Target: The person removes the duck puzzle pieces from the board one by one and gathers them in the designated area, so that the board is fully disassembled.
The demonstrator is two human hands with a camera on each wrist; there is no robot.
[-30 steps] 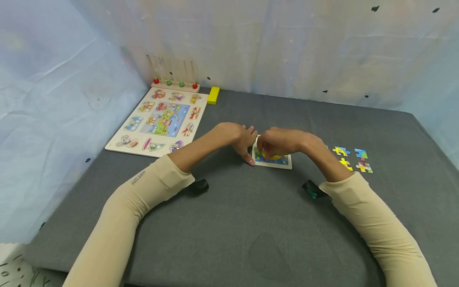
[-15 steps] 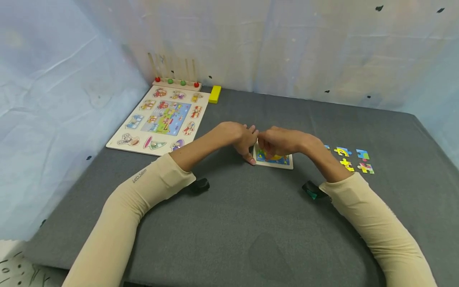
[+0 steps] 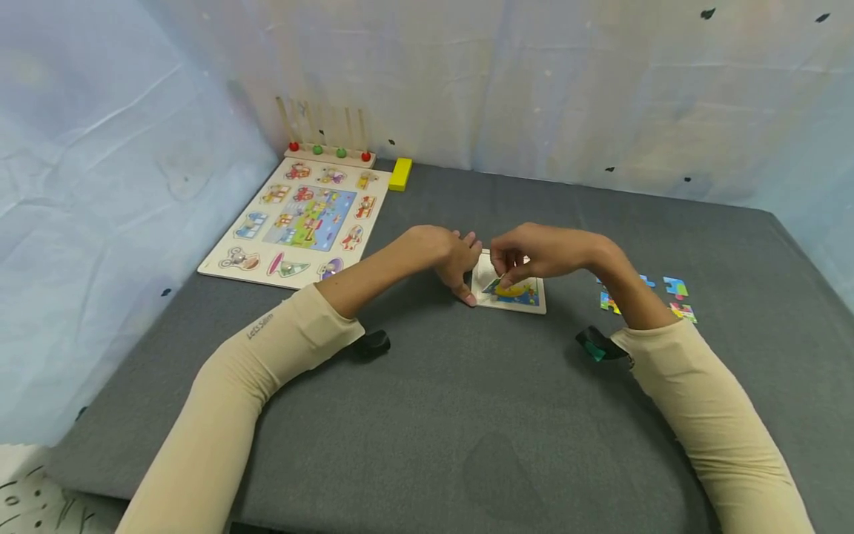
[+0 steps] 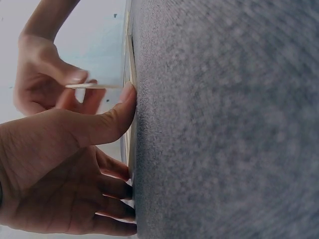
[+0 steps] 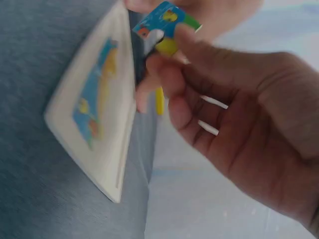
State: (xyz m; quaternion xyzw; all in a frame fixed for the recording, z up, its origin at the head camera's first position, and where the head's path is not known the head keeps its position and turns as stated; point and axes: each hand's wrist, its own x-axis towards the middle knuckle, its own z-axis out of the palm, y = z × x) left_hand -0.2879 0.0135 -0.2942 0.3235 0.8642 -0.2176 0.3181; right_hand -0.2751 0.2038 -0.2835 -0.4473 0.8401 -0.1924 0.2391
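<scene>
My right hand pinches a jigsaw piece between thumb and fingers, holding it above the small wooden puzzle tray. Blue, with a green edge and yellow and orange marks, the piece stands tilted in the right wrist view. In the tray, some picture pieces lie along the near side, with bare pale board behind them. At the tray's left edge rests my left hand. Its thumb touches the front left corner, and its fairly straight fingers reach along the side to the cloth.
Several loose jigsaw pieces lie right of the tray, partly hidden by my right forearm. At the back left are a large peg puzzle board, a bead stand with upright rods and a yellow block. Grey cloth covers the table.
My right hand, earlier low over the tray's picture, has risen and shifted slightly right. The jigsaw piece now shows tilted up in its fingers, and more bare tray is visible. The left hand stays put.
</scene>
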